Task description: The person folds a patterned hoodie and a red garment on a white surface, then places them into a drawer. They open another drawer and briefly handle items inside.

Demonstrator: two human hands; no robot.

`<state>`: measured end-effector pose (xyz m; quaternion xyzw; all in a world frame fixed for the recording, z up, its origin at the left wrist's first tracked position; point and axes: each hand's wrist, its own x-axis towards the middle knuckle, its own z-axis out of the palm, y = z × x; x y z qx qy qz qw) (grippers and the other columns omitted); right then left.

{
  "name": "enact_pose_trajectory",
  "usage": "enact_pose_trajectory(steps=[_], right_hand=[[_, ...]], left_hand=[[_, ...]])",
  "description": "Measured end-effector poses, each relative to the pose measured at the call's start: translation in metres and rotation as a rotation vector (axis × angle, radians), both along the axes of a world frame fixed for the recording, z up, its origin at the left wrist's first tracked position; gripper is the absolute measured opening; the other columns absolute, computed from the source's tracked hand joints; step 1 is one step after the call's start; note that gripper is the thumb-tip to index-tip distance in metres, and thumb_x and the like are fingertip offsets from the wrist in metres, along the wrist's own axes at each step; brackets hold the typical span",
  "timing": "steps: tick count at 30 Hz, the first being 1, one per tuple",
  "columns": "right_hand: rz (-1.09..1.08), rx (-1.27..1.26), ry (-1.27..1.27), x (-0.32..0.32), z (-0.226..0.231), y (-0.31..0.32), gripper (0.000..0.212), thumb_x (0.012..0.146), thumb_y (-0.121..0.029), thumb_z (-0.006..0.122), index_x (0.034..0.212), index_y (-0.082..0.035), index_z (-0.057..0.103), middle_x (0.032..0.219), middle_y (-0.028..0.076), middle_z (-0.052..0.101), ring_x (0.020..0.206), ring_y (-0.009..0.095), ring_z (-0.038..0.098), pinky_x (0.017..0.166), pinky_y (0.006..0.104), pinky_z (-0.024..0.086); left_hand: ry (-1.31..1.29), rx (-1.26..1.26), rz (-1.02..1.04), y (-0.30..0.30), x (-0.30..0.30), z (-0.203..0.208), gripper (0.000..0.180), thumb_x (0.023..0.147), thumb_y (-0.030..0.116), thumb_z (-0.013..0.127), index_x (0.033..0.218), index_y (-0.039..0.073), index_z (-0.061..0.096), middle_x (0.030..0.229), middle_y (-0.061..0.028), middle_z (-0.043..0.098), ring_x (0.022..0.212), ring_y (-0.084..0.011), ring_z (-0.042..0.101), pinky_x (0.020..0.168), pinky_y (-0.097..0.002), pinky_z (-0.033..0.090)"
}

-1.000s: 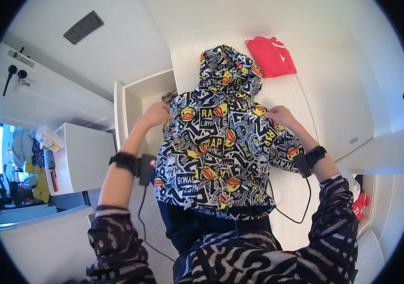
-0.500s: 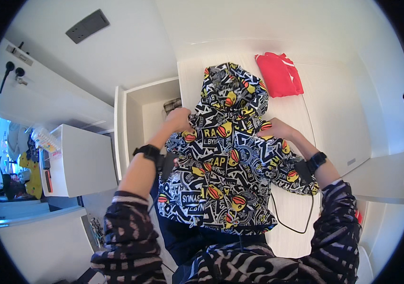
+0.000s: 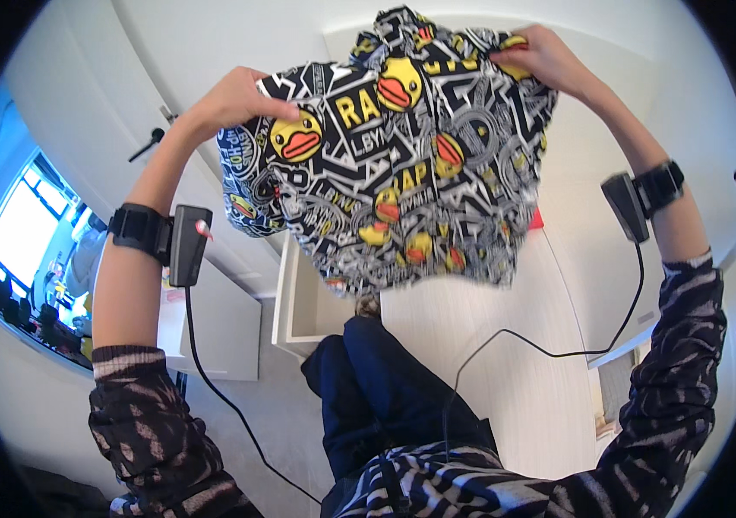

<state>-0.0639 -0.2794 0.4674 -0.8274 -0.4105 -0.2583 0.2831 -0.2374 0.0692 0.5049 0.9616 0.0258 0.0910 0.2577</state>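
Note:
A hooded jacket (image 3: 407, 173), black and white with yellow duck faces and bold lettering, hangs in the air between my two hands. My left hand (image 3: 243, 102) is closed on its left shoulder, thumb on the front of the cloth. At the opposite shoulder, my right hand (image 3: 542, 59) pinches the fabric. The hood is bunched at the top, and the hem hangs toward me above the pale surface. Each of my wrists carries a strapped dark device with a cable.
Below the jacket lies a pale wooden surface (image 3: 497, 354). A bit of red cloth (image 3: 536, 220) shows past the jacket's edge. An open drawer (image 3: 292, 315) is at the left, near my knees. Black cables (image 3: 549, 352) run from the wrist devices; a white cabinet (image 3: 225, 337) stands farther left.
Both hands have lifted the jacket off the surface, up and away from me, and spread farther apart. The jacket now covers most of the red cloth.

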Motion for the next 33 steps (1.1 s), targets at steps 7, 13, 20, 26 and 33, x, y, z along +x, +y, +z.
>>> enact_pose_trajectory(steps=[7, 13, 20, 26, 33], right_hand=[[-0.035, 0.137, -0.516, -0.032, -0.015, -0.014, 0.026, 0.083, -0.025, 0.061, 0.099, -0.006, 0.066, 0.083, 0.016, 0.066, 0.078, 0.034, 0.062, 0.071, 0.0417, 0.048], [-0.293, -0.254, -0.682, -0.029, -0.009, -0.006, 0.03, 0.085, -0.024, 0.059, 0.113, -0.014, 0.056, 0.092, 0.015, 0.055, 0.079, 0.034, 0.06, 0.068, 0.0426, 0.05], [-0.247, -0.343, -0.556, 0.0, -0.01, -0.008, 0.04, 0.091, -0.029, 0.052, 0.131, -0.023, 0.045, 0.095, 0.016, 0.054, 0.075, 0.034, 0.06, 0.067, 0.0423, 0.05], [-0.143, -0.284, -0.518, 0.011, -0.016, -0.016, 0.049, 0.092, -0.026, 0.051, 0.137, -0.026, 0.032, 0.096, 0.016, 0.054, 0.079, 0.034, 0.06, 0.07, 0.0426, 0.049], [-0.174, -0.289, -0.596, -0.012, -0.013, -0.02, 0.055, 0.09, -0.02, 0.051, 0.14, -0.026, 0.028, 0.097, 0.015, 0.052, 0.081, 0.034, 0.06, 0.073, 0.0427, 0.049]], left_hand=[[0.022, -0.34, -0.344, -0.021, -0.064, -0.025, 0.06, 0.079, 0.017, 0.071, 0.132, 0.006, 0.045, 0.113, -0.0098, 0.062, 0.095, -0.0147, 0.061, 0.083, -0.0299, 0.052], [-0.502, 0.612, -0.061, -0.02, -0.038, -0.026, 0.064, 0.08, 0.015, 0.066, 0.137, 0.01, 0.037, 0.114, -0.0211, 0.059, 0.102, -0.0361, 0.057, 0.088, -0.0416, 0.045], [-0.439, 0.881, 0.142, -0.023, -0.019, -0.029, 0.065, 0.084, 0.018, 0.061, 0.139, 0.02, 0.028, 0.101, -0.0177, 0.062, 0.096, -0.036, 0.058, 0.081, -0.0445, 0.047], [-0.416, 0.963, 0.224, -0.034, -0.025, -0.027, 0.07, 0.083, 0.016, 0.062, 0.142, 0.025, 0.024, 0.095, -0.0169, 0.06, 0.09, -0.0366, 0.059, 0.077, -0.0444, 0.048], [-0.49, 0.953, 0.143, -0.029, -0.041, -0.029, 0.082, 0.077, 0.009, 0.068, 0.142, 0.029, 0.023, 0.098, -0.0186, 0.056, 0.087, -0.039, 0.059, 0.076, -0.0455, 0.048]])
